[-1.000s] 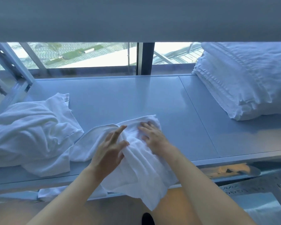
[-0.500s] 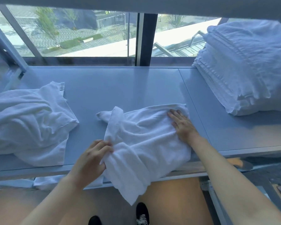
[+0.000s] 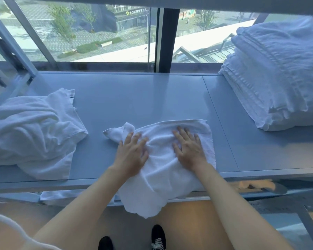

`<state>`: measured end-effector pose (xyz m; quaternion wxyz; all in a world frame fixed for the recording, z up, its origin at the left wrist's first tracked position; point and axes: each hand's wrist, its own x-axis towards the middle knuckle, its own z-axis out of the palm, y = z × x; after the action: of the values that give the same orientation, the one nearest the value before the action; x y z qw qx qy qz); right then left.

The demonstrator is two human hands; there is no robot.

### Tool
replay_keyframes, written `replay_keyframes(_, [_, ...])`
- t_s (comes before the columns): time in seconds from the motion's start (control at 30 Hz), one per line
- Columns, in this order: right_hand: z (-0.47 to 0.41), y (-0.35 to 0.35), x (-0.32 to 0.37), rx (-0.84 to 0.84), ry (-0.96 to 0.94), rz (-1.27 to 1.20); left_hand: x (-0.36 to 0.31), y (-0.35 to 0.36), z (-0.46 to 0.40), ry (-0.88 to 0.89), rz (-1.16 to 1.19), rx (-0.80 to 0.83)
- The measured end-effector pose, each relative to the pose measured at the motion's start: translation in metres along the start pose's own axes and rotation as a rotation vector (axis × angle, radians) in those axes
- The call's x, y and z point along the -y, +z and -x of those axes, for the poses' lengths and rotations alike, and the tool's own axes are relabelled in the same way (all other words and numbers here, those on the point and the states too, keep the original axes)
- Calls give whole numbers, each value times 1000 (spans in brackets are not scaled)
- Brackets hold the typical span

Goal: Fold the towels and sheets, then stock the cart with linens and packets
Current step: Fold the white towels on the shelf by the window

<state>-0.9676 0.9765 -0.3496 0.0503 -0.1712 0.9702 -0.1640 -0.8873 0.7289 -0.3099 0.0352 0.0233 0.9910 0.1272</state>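
Note:
A white towel lies crumpled on the grey table, its near end hanging over the front edge. My left hand presses flat on the towel's left part, fingers straight. My right hand lies flat on its right part, fingers spread. A small corner of the towel sticks out to the left of my left hand. A heap of unfolded white towels sits at the table's left. A tall stack of folded white linens stands at the right.
A window with a dark post runs along the table's far edge. A metal frame rises at the far left. My shoes show on the floor below. More white cloth hangs under the table's front edge.
My left hand let go of the towel's left edge and moved up to lie flat on it. My right hand slid left and nearer on the towel. The folded-over flap has flattened.

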Motion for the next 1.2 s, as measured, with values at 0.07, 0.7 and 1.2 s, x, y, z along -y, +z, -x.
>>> replay_keyframes(0.07, [3, -4, -15, -9, 16, 14, 4, 6, 7, -19, 91, -78])
replay_keyframes(0.7, [91, -11, -38, 39, 8, 56, -1, 45, 155, -334, 93, -398])
replay_keyframes(1.2, [33, -35, -97, 27, -78, 97, -4, 48, 24, -160, 66, -29])
